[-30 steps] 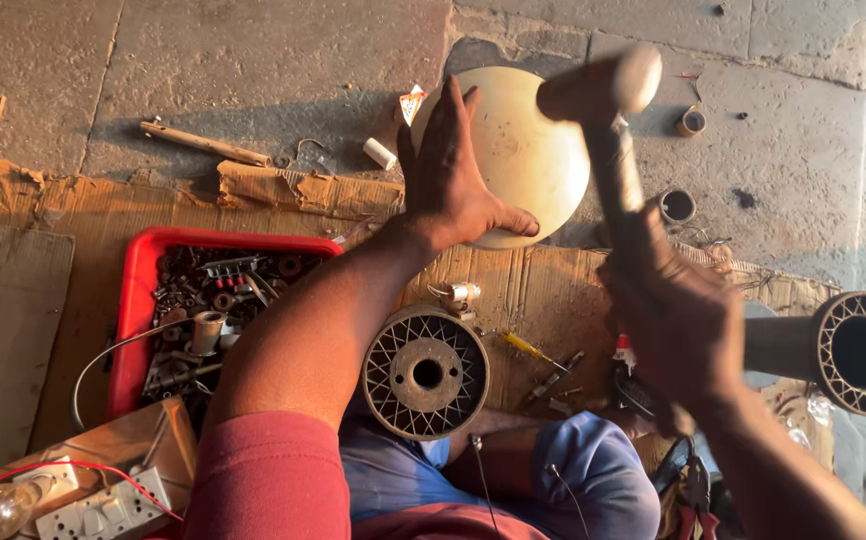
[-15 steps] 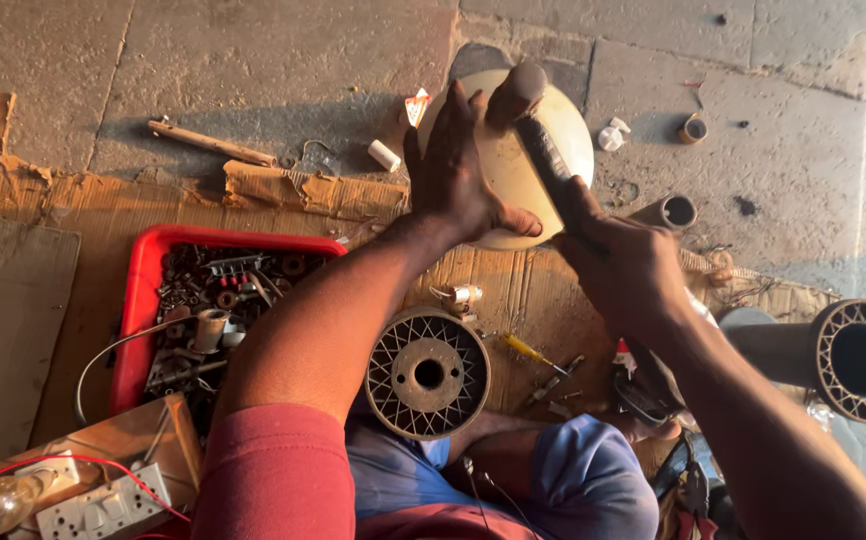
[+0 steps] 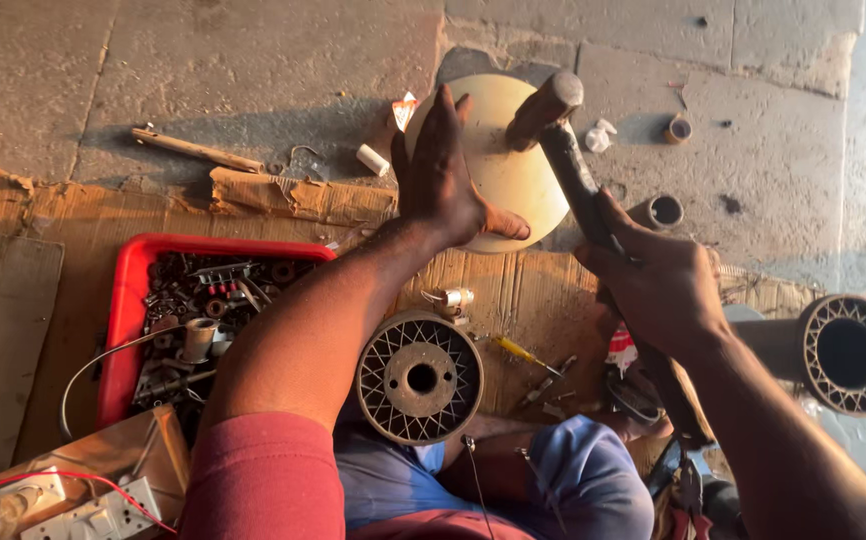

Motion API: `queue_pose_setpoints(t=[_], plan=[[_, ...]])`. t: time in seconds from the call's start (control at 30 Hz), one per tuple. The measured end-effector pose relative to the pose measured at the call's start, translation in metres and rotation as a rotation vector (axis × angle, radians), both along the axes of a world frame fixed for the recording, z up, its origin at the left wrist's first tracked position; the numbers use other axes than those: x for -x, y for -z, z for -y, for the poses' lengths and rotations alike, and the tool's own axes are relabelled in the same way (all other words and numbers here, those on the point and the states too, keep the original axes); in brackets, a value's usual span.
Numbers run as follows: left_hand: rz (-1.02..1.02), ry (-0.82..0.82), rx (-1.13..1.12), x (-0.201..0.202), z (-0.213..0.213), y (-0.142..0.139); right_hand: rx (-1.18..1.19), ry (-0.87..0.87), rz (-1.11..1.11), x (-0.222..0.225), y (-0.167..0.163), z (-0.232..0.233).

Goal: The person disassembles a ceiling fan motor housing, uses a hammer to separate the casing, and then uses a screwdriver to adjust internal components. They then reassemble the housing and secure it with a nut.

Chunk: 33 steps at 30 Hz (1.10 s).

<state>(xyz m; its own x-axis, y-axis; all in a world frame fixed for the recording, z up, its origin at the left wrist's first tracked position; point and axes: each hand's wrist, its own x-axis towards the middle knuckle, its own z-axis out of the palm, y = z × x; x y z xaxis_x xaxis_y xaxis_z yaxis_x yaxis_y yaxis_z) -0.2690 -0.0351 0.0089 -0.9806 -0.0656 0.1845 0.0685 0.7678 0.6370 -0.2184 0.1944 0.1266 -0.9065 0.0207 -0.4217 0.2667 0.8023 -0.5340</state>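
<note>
A pale round metal disc [image 3: 513,190] lies on the stone floor. My left hand [image 3: 445,175] lies flat on its left part, fingers spread, thumb across the lower edge. My right hand [image 3: 653,280] grips the dark handle of a hammer [image 3: 565,140]. The hammer's head rests on the disc's upper right part.
A red tray [image 3: 125,300] of small metal parts sits at the left on cardboard. A round grilled motor part [image 3: 418,378] lies near my knees, another grilled cylinder [image 3: 848,352] at the right. A screwdriver [image 3: 523,352], small tubes [image 3: 661,211] and a wooden-handled tool [image 3: 198,150] lie about.
The hammer was raised high one second ago; my right hand has swung it down onto the disc. My left hand has stayed on the disc.
</note>
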Motion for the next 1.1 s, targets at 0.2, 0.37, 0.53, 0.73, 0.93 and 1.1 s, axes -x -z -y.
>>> queue_pose_setpoints(t=[0.2,0.37,0.53,0.73,0.93,1.1], plan=[[0.024,-0.003,-0.064,-0.006,-0.001,-0.006,0.252,-0.353,-0.615,-0.025,0.003,-0.011],[0.103,-0.023,-0.076,0.000,0.000,-0.011,0.056,-0.404,-0.475,-0.027,0.025,-0.017],[-0.117,0.053,-0.169,0.000,0.000,-0.008,0.202,-0.302,-0.492,-0.028,0.017,-0.014],[0.107,0.000,-0.036,-0.002,0.001,-0.010,0.100,-0.411,-0.497,-0.013,0.015,0.006],[0.062,0.005,-0.074,0.000,0.000,-0.017,0.197,-0.265,-0.479,-0.004,0.018,-0.002],[0.104,0.001,-0.031,-0.005,0.000,-0.013,0.085,-0.224,-0.271,0.004,0.015,0.004]])
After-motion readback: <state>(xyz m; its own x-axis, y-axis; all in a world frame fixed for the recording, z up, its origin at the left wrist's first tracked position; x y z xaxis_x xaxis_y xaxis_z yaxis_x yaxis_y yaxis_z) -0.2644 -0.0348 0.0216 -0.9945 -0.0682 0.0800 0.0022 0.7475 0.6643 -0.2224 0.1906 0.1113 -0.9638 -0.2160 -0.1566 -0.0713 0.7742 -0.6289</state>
